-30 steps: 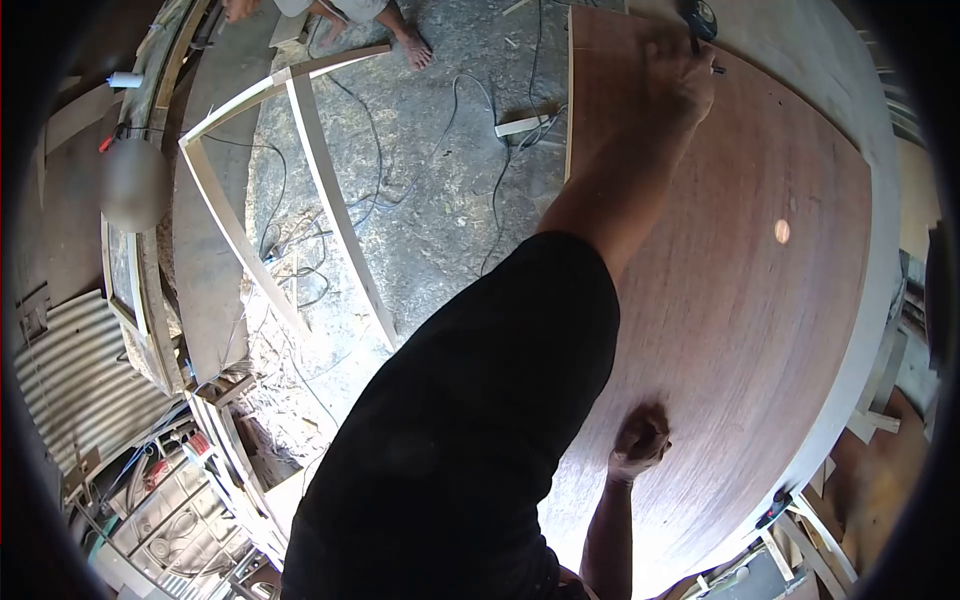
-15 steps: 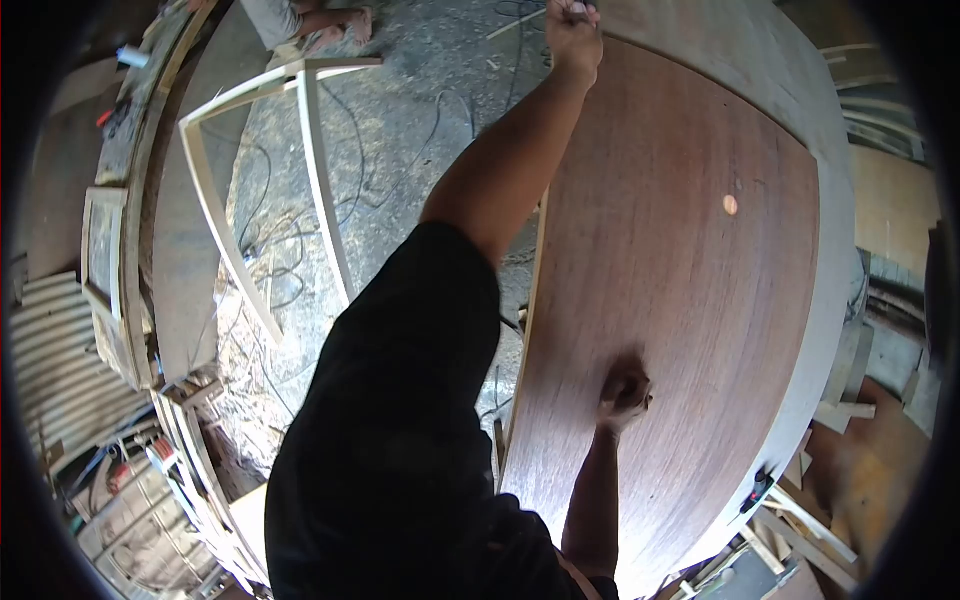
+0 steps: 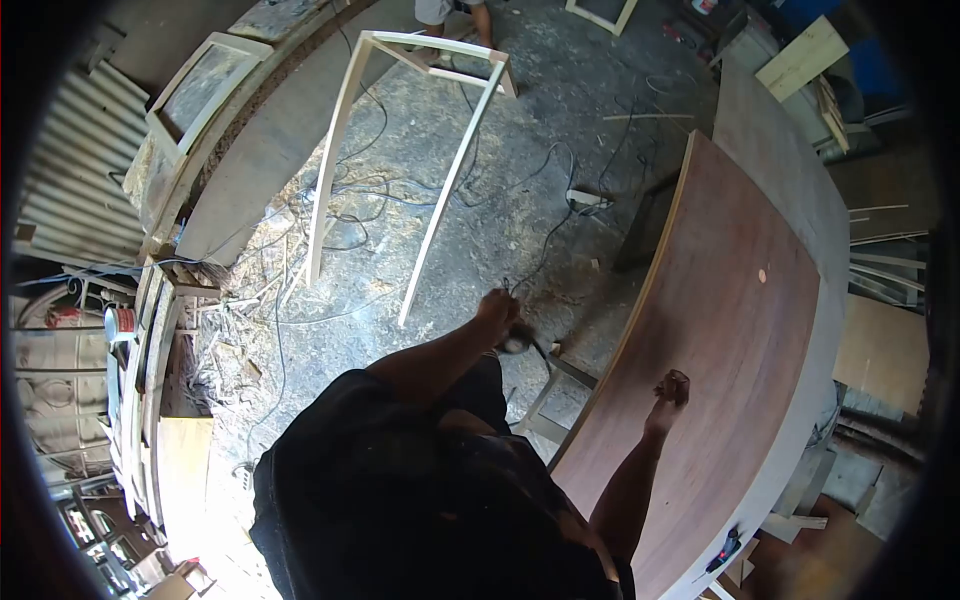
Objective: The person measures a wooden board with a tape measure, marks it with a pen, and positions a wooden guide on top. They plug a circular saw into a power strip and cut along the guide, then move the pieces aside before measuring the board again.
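Observation:
My left hand (image 3: 497,306) is over the floor, left of the panel, its fingers curled round something I cannot make out. A dark, partly blurred shape (image 3: 517,338) is right by it. My right hand (image 3: 672,388) is above the reddish-brown wood panel (image 3: 735,300), fingers curled in, with what they may hold hidden. The panel lies on a pale larger board (image 3: 832,300) and bears a small light round spot (image 3: 762,276) towards its far right.
A pale wooden frame (image 3: 440,225) stands on the dusty floor, with a person's legs (image 3: 482,25) behind it. Cables and a power strip (image 3: 587,198) lie across the floor. Wood shavings (image 3: 225,365) gather at left. A dark and red tool (image 3: 724,550) rests at the board's near edge.
My left hand has come back from the panel's far end to over the floor beside me. The view has swung left. My right hand stays above the panel, fingers curled.

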`<state>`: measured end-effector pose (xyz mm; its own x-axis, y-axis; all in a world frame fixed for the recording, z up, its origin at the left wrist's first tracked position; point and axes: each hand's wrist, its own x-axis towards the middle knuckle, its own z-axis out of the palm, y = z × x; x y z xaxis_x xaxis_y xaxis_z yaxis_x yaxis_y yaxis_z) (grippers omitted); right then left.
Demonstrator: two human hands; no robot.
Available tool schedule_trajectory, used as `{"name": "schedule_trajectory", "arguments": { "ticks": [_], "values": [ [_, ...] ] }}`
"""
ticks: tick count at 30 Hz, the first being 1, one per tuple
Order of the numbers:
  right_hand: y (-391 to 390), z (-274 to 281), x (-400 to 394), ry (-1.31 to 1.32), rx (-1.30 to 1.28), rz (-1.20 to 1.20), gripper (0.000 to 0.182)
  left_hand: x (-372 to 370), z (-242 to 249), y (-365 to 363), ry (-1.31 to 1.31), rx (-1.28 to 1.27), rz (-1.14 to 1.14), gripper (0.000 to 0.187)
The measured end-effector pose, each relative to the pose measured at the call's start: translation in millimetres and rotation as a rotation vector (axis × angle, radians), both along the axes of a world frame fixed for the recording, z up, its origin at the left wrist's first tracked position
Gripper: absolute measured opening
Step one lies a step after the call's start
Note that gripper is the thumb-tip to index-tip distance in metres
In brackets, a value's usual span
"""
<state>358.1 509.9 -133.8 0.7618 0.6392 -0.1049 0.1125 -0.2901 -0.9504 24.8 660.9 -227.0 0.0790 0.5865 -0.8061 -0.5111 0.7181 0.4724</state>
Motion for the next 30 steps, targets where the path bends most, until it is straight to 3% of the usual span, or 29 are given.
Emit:
{"name": "schedule_trajectory", "arguments": {
  "ticks": [1, 2, 4, 6, 7, 8, 9, 10, 12, 13, 14, 17, 19, 20, 22, 24, 26, 28, 30],
  "values": [
    [-10.3, 15.8, -29.0, 0.086, -0.002, 0.109, 0.017, -17.7, 12.9, -14.8, -0.055, -0.019, -0.176, 0.007],
    [-25.0, 25.9, -57.7, 0.172, -0.013, 0.217, 0.020, -30.1, 23.3, -26.6, -0.065, -0.005, -0.173, 0.007],
    [-48.3, 35.8, -107.7, 0.194, -0.002, 0.323, 0.023, -44.9, 46.3, -50.4, -0.299, 0.374, -0.510, 0.022],
    [-67.0, 47.0, -152.2, 0.422, -0.062, 0.453, 0.034, -48.4, 66.5, -78.5, -0.349, 0.631, -0.701, 0.027],
    [-77.2, 51.1, -170.9, 0.412, -0.053, 0.455, 0.034, -48.7, 83.4, -100.4, -0.305, 0.673, -0.786, 0.026],
    [-85.1, 54.9, -188.5, 0.473, -0.045, 0.428, 0.044, -51.0, 101.3, -124.5, -0.259, 0.715, -0.873, 0.025],
    [-95.4, 59.6, -202.2, 0.532, -0.042, 0.403, 0.056, -58.0, 121.2, -146.2, -0.202, 0.837, -0.968, 0.023],
    [-106.2, 63.6, -214.7, 0.519, -0.039, 0.412, 0.056, -65.0, 137.7, -166.1, -0.138, 0.960, -1.055, 0.021],
    [-124.7, 65.2, -241.0, 0.751, -0.027, 0.294, 0.072, -75.4, 148.1, -206.7, -0.221, 1.091, -1.059, 0.019],
    [-137.8, 67.7, -249.8, 0.896, 0.033, 0.427, 0.081, -82.2, 149.5, -224.1, -0.228, 1.155, -1.192, 0.015],
    [-151.3, 69.6, -256.4, 0.893, 0.027, 0.448, 0.081, -89.8, 148.2, -239.1, -0.232, 1.217, -1.329, 0.012],
    [-190.1, 77.4, -294.1, 1.296, -0.069, 0.653, 0.078, -133.8, 164.4, -279.8, -0.302, 1.276, -1.515, 0.010],
    [-221.1, 51.0, -328.1, 0.935, 0.053, 0.353, 0.066, -152.0, 152.5, -299.9, -0.367, 1.355, -1.623, 0.012],
    [-236.5, 43.9, -347.3, 0.812, 0.111, 0.236, 0.059, -162.3, 152.4, -308.1, -0.418, 1.260, -1.751, 0.013],
    [-269.1, 23.6, -377.7, 0.851, 0.288, 0.251, 0.045, -180.3, 141.5, -320.9, -0.430, 1.181, -1.919, 0.016],
    [-303.1, -3.2, -397.8, 0.919, 0.338, 0.271, 0.038, -210.0, 142.1, -324.8, -0.452, 1.209, -1.874, 0.025],
    [-323.1, -7.9, -424.4, 0.988, 0.382, 0.297, 0.033, -247.9, 153.5, -319.6, -0.362, 1.007, -1.819, 0.021],
    [-338.2, 3.6, -460.9, 0.974, 0.263, 0.121, 0.025, -294.2, 159.0, -316.0, -0.380, 1.037, -1.748, 0.026],
    [-338.2, 18.6, -500.9, 0.954, 0.266, 0.120, 0.029, -339.7, 163.5, -313.6, -0.110, 1.022, -1.767, 0.035]
  ]
}}
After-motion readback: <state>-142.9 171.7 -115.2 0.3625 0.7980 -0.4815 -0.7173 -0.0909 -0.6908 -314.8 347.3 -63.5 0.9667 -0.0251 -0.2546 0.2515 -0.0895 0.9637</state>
